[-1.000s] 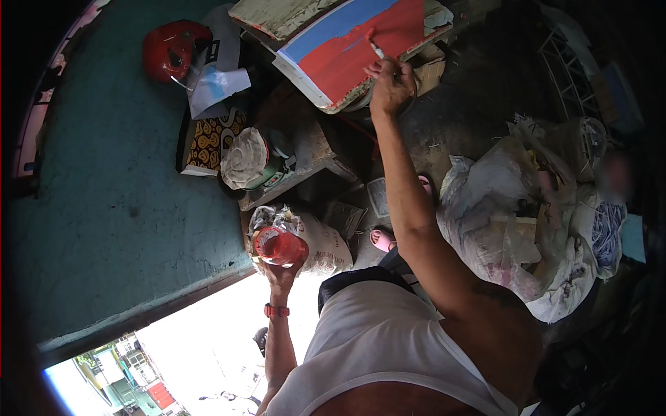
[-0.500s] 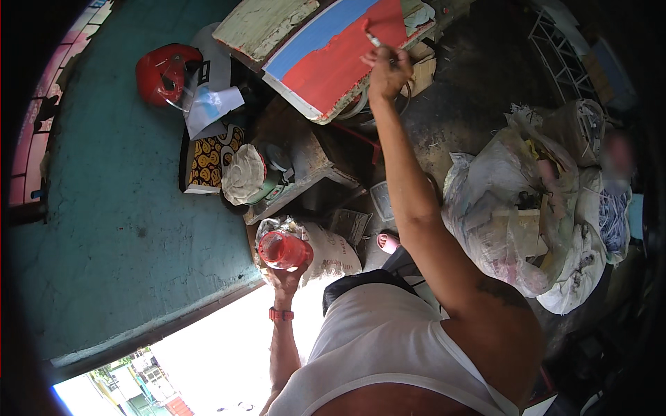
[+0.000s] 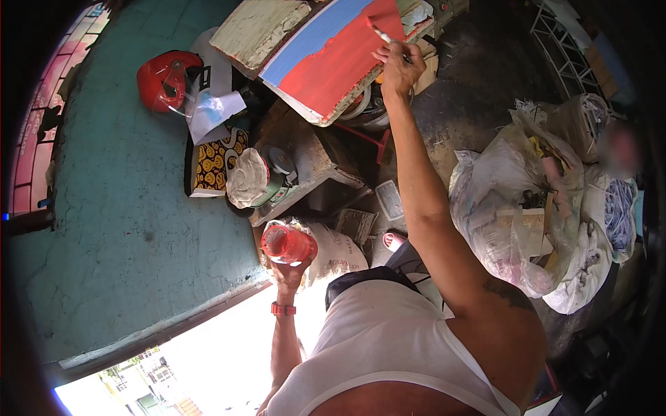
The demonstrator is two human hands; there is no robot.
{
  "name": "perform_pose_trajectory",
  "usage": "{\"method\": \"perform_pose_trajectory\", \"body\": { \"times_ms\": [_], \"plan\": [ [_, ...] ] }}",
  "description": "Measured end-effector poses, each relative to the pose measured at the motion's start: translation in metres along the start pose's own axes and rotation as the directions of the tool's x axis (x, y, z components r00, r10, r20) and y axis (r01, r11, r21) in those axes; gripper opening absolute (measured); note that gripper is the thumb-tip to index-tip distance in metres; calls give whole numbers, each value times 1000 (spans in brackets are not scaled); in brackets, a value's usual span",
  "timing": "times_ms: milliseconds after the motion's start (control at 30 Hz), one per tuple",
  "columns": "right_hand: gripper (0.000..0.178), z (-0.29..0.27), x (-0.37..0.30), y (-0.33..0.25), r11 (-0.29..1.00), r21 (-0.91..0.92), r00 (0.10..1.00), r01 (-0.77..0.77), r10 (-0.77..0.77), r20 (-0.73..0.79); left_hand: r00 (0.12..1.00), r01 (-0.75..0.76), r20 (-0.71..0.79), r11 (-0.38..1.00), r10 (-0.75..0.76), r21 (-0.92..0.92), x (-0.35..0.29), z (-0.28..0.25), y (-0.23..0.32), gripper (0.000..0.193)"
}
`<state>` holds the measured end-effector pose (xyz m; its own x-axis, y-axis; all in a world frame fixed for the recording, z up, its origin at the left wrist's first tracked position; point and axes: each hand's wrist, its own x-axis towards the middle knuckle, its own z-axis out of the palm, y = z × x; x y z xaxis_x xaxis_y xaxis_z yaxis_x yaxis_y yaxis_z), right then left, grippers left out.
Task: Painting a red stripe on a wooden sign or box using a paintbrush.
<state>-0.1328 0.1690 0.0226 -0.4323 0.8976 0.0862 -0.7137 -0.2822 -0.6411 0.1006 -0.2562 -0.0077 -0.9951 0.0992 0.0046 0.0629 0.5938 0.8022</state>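
My right hand [image 3: 397, 64] is stretched far forward and closed around a thin paintbrush [image 3: 381, 33], whose tip rests on a slanted board [image 3: 326, 69] painted red with a blue band along its upper side. My left hand [image 3: 290, 272], with a red band on the wrist, holds up a red plastic cup [image 3: 286, 243] of paint close to my chest. The board leans on a low wooden table [image 3: 309, 156].
A red helmet [image 3: 165, 80] and papers lie against the green wall [image 3: 125, 222] at the left. A cloth-covered tin [image 3: 253, 179] stands on the table. Full white plastic sacks [image 3: 513, 208] are heaped at the right, with a sack [image 3: 340, 253] by my feet.
My right hand and the brush have moved up along the board's red area. The left hand keeps the red cup in about the same place.
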Motion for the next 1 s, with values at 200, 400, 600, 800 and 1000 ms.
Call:
{"method": "perform_pose_trajectory", "body": {
  "times_ms": [200, 400, 600, 800, 1000],
  "plan": [
    [6, 9, -106, 27, 999, -30, 977, -10, 16, 212, 993, 73, 95, 997, -72, -4, 7, 9, 9, 90],
    [8, 11, -173, 4, 976, -50, 928, -211, 216, 303, 995, 59, 79, 997, -55, -50, 9, 9, 16, 90],
    [8, 2, -43, 4, 995, 51, 995, 86, -88, 39, 1000, 14, 17, 1000, -14, -21, 1, 3, 6, 84],
    [9, 5, -116, 35, 998, -69, 989, 10, 0, 151, 1000, 3, 18, 1000, -4, 15, -8, -2, -2, 83],
    [5, -6, -166, 18, 984, -55, 964, -169, 177, 197, 999, 43, 5, 996, -42, -80, -6, -1, 10, 86]
  ]
}}
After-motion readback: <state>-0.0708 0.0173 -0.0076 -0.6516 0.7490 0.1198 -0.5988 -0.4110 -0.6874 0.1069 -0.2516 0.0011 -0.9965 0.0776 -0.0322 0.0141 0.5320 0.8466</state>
